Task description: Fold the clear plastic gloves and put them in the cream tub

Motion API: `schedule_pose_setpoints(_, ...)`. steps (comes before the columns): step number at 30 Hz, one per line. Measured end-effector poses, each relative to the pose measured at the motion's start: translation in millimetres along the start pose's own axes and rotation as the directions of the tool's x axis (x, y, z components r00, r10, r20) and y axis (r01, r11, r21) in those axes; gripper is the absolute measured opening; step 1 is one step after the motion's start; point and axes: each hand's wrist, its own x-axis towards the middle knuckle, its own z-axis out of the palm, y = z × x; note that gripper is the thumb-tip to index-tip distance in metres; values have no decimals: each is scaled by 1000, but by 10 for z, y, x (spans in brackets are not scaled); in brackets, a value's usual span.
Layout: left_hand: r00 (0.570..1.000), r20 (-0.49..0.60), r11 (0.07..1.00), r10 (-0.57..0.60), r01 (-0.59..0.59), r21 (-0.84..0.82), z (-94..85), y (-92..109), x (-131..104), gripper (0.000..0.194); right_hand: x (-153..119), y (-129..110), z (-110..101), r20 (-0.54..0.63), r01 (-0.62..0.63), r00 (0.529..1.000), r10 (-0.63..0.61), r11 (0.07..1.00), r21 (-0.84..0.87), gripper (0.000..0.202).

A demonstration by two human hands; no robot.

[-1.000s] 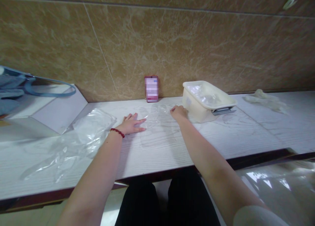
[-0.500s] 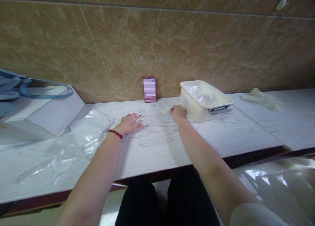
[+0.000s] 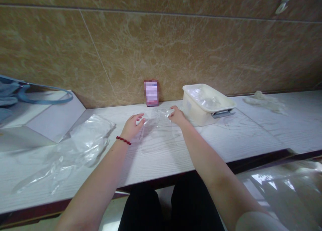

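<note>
A clear plastic bag [image 3: 157, 137] lies flat on the white wood-grain table [image 3: 161, 169], between my hands. My left hand [image 3: 134, 124], with a red bead bracelet [image 3: 123, 140] at the wrist, has its thumb and fingers curled at the bag's upper left corner. At the upper right part of the bag, my right hand [image 3: 177, 116] pinches the crumpled clear plastic. Just right of that hand stands a cream bin [image 3: 198, 113] holding clear plastic pieces [image 3: 206, 98].
A phone [image 3: 151, 93] leans against the tiled wall. Crumpled clear bags [image 3: 88, 140] and a white box [image 3: 50, 118] with blue straps [image 3: 47, 98] lie left. Translucent gloves [image 3: 264, 101] rest far right.
My left hand has gone from spread flat to curled, with its thumb at the bag's corner. My right hand has shifted slightly left, away from the bin, drawing the plastic's upper edge along.
</note>
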Motion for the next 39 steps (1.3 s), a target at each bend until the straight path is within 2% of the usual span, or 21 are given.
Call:
schedule_pose_setpoints(3,991,44,975,-123,129,-182,87,94,10,39,-23,-33,-15,-1,42,999,-42,998,41,49)
schedule_pose_setpoints(5,977,109,932,-185,209,-294,167,179,52,39,-50,-70,-42,-10,73,997,-73,995,63,46)
schedule_pose_setpoints(7,945,210,858,-252,319,-402,256,294,127,40,-82,-109,-71,-11,95,995,-95,992,85,43)
schedule_pose_setpoints(9,891,335,757,-305,441,-482,348,429,227,41,-113,-145,-92,0,102,995,-102,990,102,41)
schedule_pose_setpoints(12,823,465,646,-328,554,-525,487,615,384,40,-153,-191,-114,38,111,993,-115,989,100,39)
schedule_pose_setpoints(15,795,495,627,-351,592,-506,612,708,506,36,-195,-231,-147,97,161,981,-168,984,79,39)
schedule_pose_setpoints(19,810,432,809,-395,530,-254,684,673,583,20,-240,-265,-246,222,222,947,-230,973,63,40)
schedule_pose_setpoints(22,855,361,909,-374,415,-43,667,582,589,10,-237,-262,-346,212,225,952,-220,974,5,30)
schedule_pose_setpoints(25,893,291,938,-342,340,60,653,491,564,21,-212,-237,-406,167,174,974,-152,976,-128,24)
schedule_pose_setpoints(27,901,283,944,-329,325,64,659,446,542,26,-197,-215,-405,193,149,975,-114,972,-180,21)
schedule_pose_setpoints(32,932,268,969,-245,240,53,692,411,511,24,-191,-179,-339,294,187,948,-121,960,-207,22)
schedule_pose_setpoints(39,947,234,974,-220,199,110,696,424,493,24,-162,-141,-294,316,159,945,-81,960,-231,23)
